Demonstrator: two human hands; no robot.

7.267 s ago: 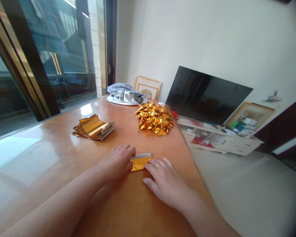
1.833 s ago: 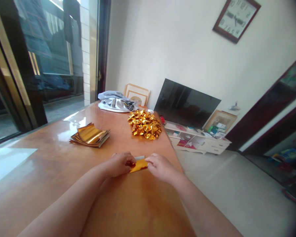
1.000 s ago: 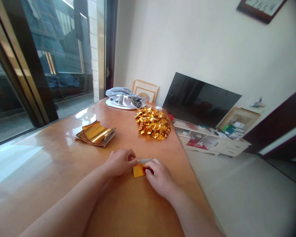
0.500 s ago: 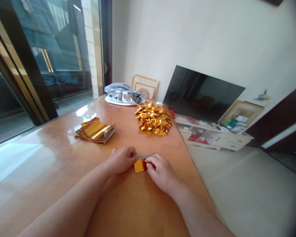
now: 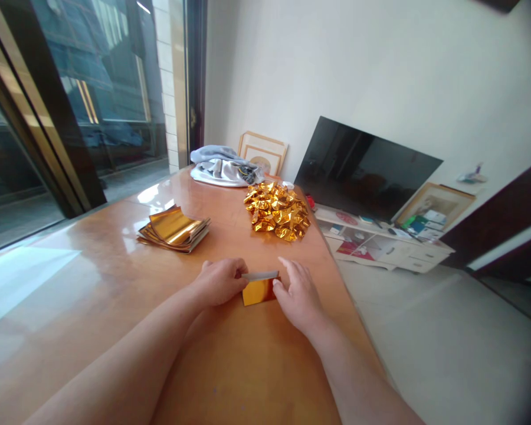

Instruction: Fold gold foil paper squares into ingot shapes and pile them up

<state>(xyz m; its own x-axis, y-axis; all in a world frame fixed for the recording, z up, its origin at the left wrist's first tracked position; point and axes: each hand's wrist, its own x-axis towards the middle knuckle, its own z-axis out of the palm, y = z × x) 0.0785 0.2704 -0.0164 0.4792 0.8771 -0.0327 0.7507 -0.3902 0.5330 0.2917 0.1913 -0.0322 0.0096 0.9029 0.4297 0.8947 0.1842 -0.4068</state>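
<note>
A folded piece of gold foil paper (image 5: 259, 291) lies on the wooden table (image 5: 115, 260), with a pale strip of its white back (image 5: 260, 275) showing along the far edge. My left hand (image 5: 219, 282) grips the left end of the foil with curled fingers. My right hand (image 5: 298, 289) sits at the right end, its fingers spread and its thumb side touching the foil's edge. Part of the foil is hidden by my fingers.
A stack of gold foil sheets (image 5: 173, 229) lies left of my hands. A heap of folded gold foil pieces (image 5: 277, 212) sits ahead. Beyond it are a grey cloth (image 5: 223, 168) and picture frames (image 5: 262, 151). The table's right edge drops to a tiled floor.
My right hand has lifted off the top of the foil and moved to its right end, with the fingers spread. More of the gold face now shows.
</note>
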